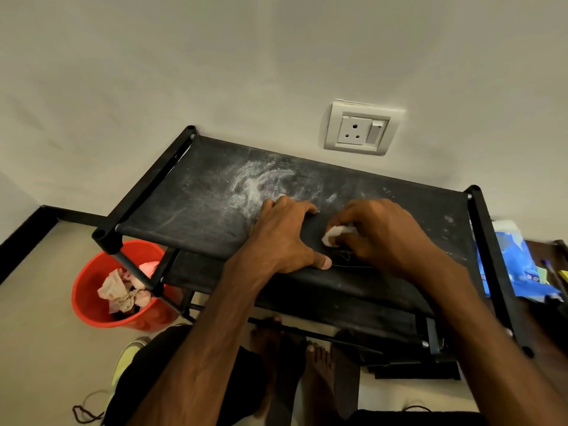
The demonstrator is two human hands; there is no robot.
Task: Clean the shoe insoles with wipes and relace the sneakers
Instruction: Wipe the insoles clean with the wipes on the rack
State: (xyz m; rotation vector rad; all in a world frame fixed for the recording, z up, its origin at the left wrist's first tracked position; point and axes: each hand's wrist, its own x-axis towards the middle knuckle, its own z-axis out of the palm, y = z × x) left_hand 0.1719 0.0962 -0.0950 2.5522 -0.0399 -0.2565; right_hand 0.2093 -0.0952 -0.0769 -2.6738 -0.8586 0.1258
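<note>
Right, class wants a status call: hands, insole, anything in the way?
Left hand flat, pinning black insole on rack top. Right hand shut on white wipe, on insole. Nothing blocking.

Rack top [196, 207]: black woven cloth, matt, smeared with pale powdery dust.
Rack frame [144, 195]: black tubes with plastic-looking corner joints, faint sheen.
Insole [313, 232]: dark and matt, possibly foam; hard to tell against the cloth.
Wipe [336, 234]: white, soft, crumpled fabric or paper.
Bucket [92, 290]: red plastic, smooth, glossy.
Used wipes [123, 293]: crumpled, stained, papery.
Socket plate [361, 127]: white plastic, smooth.
Wall [246, 56]: matt paint.
Packet [516, 265]: blue film, shiny, creased.
</note>
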